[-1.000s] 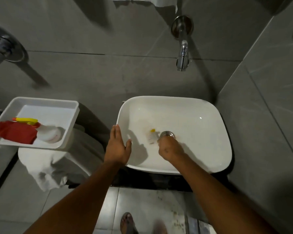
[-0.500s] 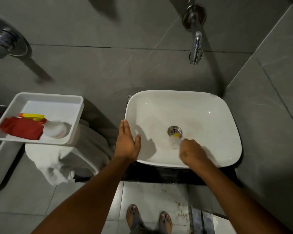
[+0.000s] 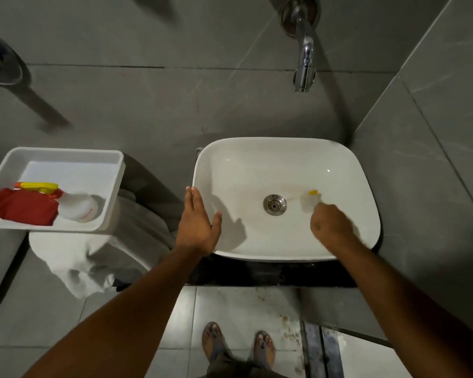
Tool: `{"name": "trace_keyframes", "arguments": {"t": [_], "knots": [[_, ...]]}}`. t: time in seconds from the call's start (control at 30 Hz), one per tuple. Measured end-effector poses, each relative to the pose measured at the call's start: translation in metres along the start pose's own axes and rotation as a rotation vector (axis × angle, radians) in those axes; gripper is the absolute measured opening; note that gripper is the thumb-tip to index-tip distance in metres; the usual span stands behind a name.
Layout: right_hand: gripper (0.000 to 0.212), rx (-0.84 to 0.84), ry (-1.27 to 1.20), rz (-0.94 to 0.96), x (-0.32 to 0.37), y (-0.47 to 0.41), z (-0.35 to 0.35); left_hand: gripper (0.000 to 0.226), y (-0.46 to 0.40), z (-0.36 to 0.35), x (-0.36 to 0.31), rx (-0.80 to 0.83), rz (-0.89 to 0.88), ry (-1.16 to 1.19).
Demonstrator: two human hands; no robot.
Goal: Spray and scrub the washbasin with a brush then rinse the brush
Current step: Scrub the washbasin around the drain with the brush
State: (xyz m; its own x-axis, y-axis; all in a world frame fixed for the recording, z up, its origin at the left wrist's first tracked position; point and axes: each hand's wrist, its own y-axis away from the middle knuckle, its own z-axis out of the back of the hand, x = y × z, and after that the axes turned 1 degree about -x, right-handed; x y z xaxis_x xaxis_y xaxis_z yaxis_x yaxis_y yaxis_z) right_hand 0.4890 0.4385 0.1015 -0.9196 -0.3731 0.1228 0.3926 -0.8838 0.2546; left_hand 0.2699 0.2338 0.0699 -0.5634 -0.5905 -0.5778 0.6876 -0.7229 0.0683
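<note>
A white rectangular washbasin point(image 3: 271, 156) sits against the grey tiled wall, with a metal drain point(image 3: 275, 204) at its middle. My right hand point(image 3: 331, 225) is inside the basin, right of the drain, gripping a small brush point(image 3: 310, 199) with a yellow tip and pale, blurred bristles against the bowl. My left hand point(image 3: 198, 227) rests flat on the basin's left rim, fingers together and holding nothing. A white spray bottle point(image 3: 77, 207) with a yellow and red trigger lies in a white tray point(image 3: 74, 156) to the left.
A chrome tap point(image 3: 303, 69) juts from the wall above the basin. A red cloth point(image 3: 22, 205) lies in the tray beside the bottle. White cloth point(image 3: 90, 257) hangs below the tray. A grey side wall stands close on the right. Sandalled feet point(image 3: 238, 347) show on the floor.
My right hand has swept the brush across the basin floor from left of the drain to its right side. My left hand stays on the left rim.
</note>
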Motion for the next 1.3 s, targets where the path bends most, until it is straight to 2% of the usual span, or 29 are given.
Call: {"name": "trace_keyframes", "arguments": {"t": [0.07,0.17,0.27,0.43,0.53,0.6,0.67,0.8,0.97,1.13,1.2,1.3], "knots": [[0.023,-0.047,-0.099,-0.04,0.013,-0.023,0.004,0.086,0.0,-0.001,0.001,0.002,0.003,-0.001],[0.028,0.036,-0.182,0.104,0.08,-0.026,-0.009,0.084,0.0,0.0,0.001,0.01,0.004,-0.014],[0.027,0.089,-0.081,0.261,0.117,0.005,-0.03,0.085,0.001,0.002,-0.001,0.02,-0.02,-0.011],[0.029,0.053,-0.091,0.048,0.041,0.012,-0.027,0.085,0.001,0.003,-0.002,0.025,-0.015,-0.006],[0.028,-0.007,-0.172,0.026,0.057,0.011,-0.028,0.084,0.0,0.003,-0.004,0.007,-0.008,-0.011],[0.029,0.033,-0.172,0.088,0.083,0.021,-0.038,0.084,0.001,0.002,-0.003,0.009,-0.006,-0.013],[0.03,0.062,-0.116,0.106,0.079,0.025,-0.039,0.084,0.001,0.003,-0.002,0.013,-0.013,-0.012],[0.028,-0.031,-0.135,-0.072,0.035,0.008,-0.022,0.086,0.0,0.002,-0.002,0.003,-0.008,-0.018],[0.029,0.091,-0.109,0.096,0.082,0.033,-0.037,0.083,0.001,0.001,-0.003,0.008,0.001,-0.02],[0.026,0.023,-0.135,-0.013,0.044,0.014,-0.016,0.083,0.0,0.0,-0.002,0.003,0.005,-0.013],[0.026,-0.005,-0.172,-0.002,0.053,0.016,-0.017,0.083,0.0,-0.002,-0.002,0.0,-0.003,-0.016],[0.029,0.084,-0.181,0.05,0.081,0.034,-0.026,0.084,-0.001,-0.003,0.0,0.018,0.021,-0.029]]}}
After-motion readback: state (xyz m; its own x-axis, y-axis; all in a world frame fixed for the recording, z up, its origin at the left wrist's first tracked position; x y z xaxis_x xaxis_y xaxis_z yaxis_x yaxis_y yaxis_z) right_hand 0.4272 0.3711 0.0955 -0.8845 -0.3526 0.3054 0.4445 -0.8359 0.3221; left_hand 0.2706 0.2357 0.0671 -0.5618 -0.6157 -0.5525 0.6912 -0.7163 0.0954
